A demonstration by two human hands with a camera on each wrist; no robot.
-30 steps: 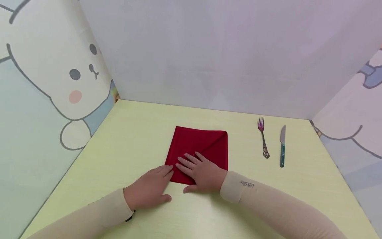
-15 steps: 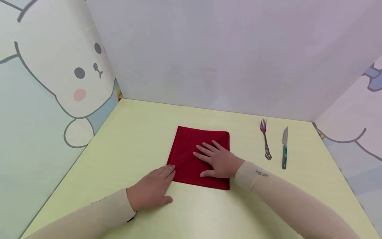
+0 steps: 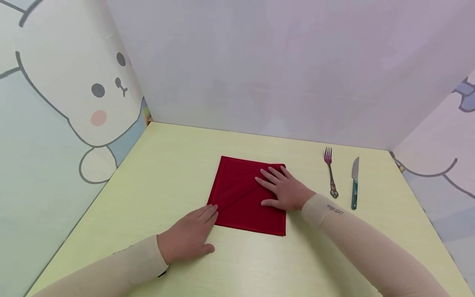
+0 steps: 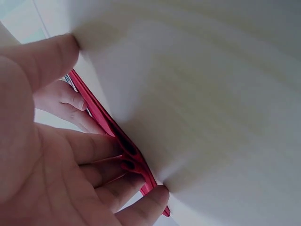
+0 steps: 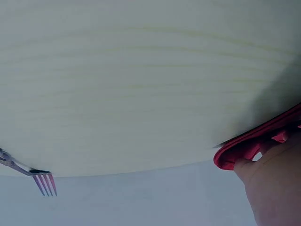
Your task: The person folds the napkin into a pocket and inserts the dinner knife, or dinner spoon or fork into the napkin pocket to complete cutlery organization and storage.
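Observation:
A red cloth napkin (image 3: 241,214), folded into a near square, lies flat on the table in the head view. A diagonal fold line crosses it from lower left to upper right. My left hand (image 3: 189,235) rests its straight fingertips on the napkin's lower left edge, thumb out on the table. In the left wrist view the folded layers of the napkin (image 4: 101,113) show at the fingertips of the left hand (image 4: 66,165). My right hand (image 3: 287,192) lies with spread fingers on the napkin's upper right part; the right wrist view shows the napkin's rounded corner (image 5: 228,160) beside the right hand (image 5: 277,183).
To the right of the napkin lie a fork (image 3: 330,171) with ornate handle and a knife (image 3: 355,183) with a green handle. The pale yellow table (image 3: 178,165) meets a light back wall (image 3: 259,74) and printed side walls.
My right hand has slid up and to the right across the napkin, along the diagonal fold, uncovering its lower part. The left hand has stayed at the lower left edge.

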